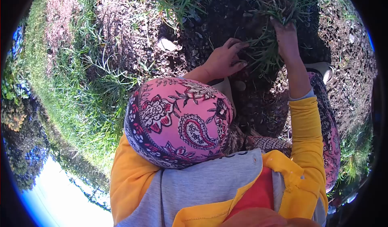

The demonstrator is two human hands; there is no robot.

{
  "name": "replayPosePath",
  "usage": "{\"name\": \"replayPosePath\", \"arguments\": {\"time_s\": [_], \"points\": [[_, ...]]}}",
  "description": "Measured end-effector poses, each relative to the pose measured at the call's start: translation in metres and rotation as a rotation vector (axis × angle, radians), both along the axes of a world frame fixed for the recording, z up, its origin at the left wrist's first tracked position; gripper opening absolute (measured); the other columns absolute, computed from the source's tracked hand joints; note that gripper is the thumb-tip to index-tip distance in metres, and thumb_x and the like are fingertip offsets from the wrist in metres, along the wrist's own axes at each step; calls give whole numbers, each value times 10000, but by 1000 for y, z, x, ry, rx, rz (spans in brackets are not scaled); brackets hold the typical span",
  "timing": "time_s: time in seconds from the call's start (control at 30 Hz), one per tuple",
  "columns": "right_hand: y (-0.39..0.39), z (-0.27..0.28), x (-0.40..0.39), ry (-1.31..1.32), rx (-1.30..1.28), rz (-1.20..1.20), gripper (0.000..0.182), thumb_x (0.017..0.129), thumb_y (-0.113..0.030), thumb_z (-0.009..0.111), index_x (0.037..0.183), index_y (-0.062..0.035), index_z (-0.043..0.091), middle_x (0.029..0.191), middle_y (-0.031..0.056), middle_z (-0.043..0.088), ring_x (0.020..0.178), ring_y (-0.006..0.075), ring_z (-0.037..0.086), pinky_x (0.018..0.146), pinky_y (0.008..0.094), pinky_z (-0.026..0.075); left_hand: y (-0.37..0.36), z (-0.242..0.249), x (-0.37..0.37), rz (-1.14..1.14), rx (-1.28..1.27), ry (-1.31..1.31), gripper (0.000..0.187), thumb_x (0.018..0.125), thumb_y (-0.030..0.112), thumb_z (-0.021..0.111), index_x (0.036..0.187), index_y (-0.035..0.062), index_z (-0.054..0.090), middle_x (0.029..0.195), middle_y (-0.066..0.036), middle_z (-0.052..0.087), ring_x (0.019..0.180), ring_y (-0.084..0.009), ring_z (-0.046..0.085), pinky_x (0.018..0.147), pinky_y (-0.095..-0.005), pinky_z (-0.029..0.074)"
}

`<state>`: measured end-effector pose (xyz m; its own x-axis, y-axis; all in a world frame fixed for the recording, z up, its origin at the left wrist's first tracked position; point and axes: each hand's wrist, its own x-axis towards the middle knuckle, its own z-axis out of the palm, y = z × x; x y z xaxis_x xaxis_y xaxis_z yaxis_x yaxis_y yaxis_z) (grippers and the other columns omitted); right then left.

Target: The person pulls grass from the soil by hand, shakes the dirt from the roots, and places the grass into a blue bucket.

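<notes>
My right hand point(287, 41) is closed around a clump of grass point(264, 51). Its green blades hang toward my left hand, and a brownish mass that looks like roots and soil point(275, 0) is at the far end. To the left, my left hand point(227, 60) has its thumb and fingers apart beside the blade tips, with nothing visible in it. Dark, bare soil point(226, 21) lies beneath and beyond both hands.
My knee in pink patterned cloth point(182, 118) stands in front of my left forearm. A pale stone point(166, 45) lies left of the hands. Long grass point(109, 77) grows at the left, more grass point(182, 0) ahead. A shoe point(323, 71) shows at the right.
</notes>
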<state>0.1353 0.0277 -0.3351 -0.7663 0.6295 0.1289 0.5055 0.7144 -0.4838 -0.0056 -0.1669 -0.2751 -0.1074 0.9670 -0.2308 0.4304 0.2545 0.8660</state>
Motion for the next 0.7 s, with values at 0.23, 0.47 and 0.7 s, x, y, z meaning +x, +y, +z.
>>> {"name": "replayPosePath", "arguments": {"time_s": [0.23, 0.47, 0.7], "points": [[34, 1, 28, -343, 292, 160, 249, 716, -109, 546, 958, -69, 589, 786, 152, 565, 713, 309, 544, 654, 392, 454, -20, -19, -9, 194, -27, 128, 332, 761, 148, 611, 1077, 75, 537, 1065, -91, 478, 658, -157, 565, 582, -271, 467], [8, -5, 47, -288, -8, 63, 217, 742, -193, 558, 780, 20, 572, 804, 173, 571, 767, 328, 564, 670, 408, 460, -23, -29, -40, 358, 54, 276, 274, 773, 119, 584, 1040, 70, 544, 1028, -92, 496, 641, -167, 556, 594, -279, 468], [4, -40, 57, -339, 19, 191, 229, 736, -214, 570, 775, 12, 565, 765, 170, 574, 759, 339, 563, 662, 417, 460, -22, -30, -39, 101, -66, 250, 148, 730, 169, 619, 870, 121, 617, 845, -44, 558, 670, -207, 583, 600, -326, 473]]}}
